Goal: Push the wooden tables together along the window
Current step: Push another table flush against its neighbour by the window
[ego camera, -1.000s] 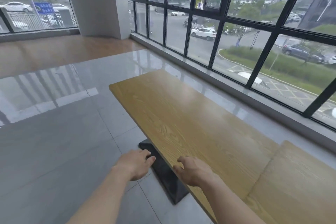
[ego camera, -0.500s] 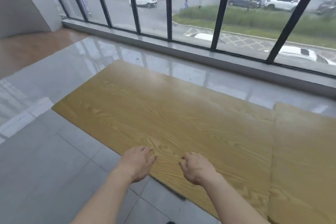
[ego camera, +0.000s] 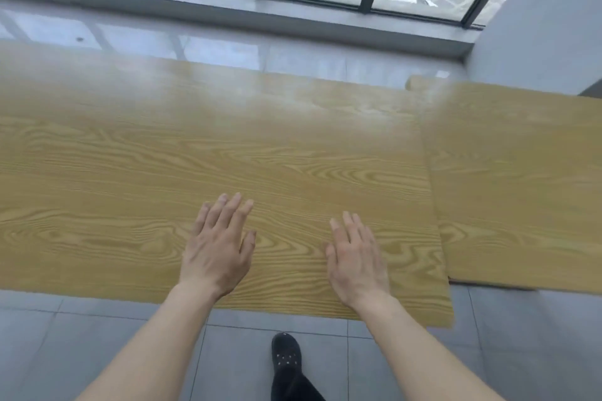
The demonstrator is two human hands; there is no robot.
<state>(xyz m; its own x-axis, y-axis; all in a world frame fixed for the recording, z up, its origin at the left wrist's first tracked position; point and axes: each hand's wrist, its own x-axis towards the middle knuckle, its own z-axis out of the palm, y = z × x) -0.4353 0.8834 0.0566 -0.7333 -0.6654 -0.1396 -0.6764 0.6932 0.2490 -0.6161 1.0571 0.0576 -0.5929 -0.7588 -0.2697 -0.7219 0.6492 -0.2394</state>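
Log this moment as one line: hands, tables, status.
left hand: open, flat on near table | right hand: open, same tabletop | second table: abutting at right, front edges offset | status: unaligned

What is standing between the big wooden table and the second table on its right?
Nothing visible. The big table already meets the second table edge to edge, both tops bare except for the left hand and right hand.

left hand (ego camera: 217,254) and right hand (ego camera: 355,262) now flattened, moved onto near table (ego camera: 130,156)
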